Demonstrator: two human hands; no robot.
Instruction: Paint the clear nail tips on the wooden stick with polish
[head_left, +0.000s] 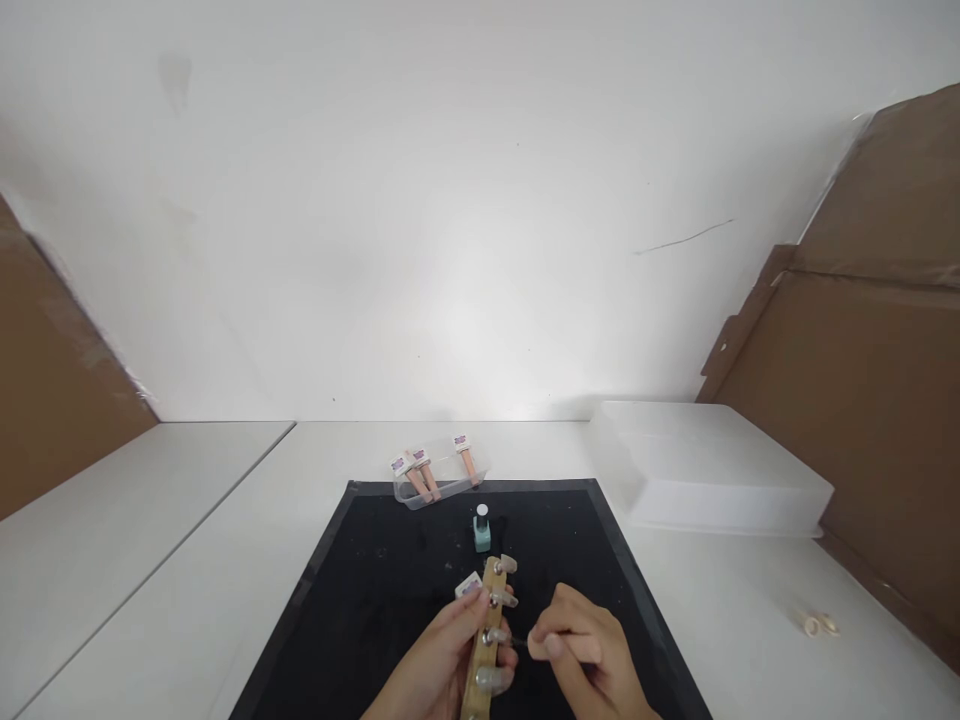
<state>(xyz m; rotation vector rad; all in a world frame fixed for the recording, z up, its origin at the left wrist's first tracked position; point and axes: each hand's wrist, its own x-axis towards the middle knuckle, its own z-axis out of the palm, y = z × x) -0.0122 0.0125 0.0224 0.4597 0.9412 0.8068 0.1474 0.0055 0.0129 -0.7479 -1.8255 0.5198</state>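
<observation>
My left hand [456,645] is closed round a narrow wooden strip [482,650], which slants toward the camera. Several clear, glossy false nail tips [493,680] stick out from its right side on small metal mounts. Beside the strip's upper left, by my left fingers, shows a white label [469,585] with purple print; what it belongs to is hidden. My right hand [589,645] is pinched on a small brush [520,643], whose dark thin stem reaches a nail tip. Most of its handle is hidden by my fingers. Beyond the strip stands a teal nail polish bottle [481,533].
A black mat [375,580] lies on the white table [187,560]. At its far edge a clear tray [450,490] holds several pink-handled items with white labels. A white box [720,470] stands at the right, with small cream rings [812,626] nearer. Cardboard panels flank both sides.
</observation>
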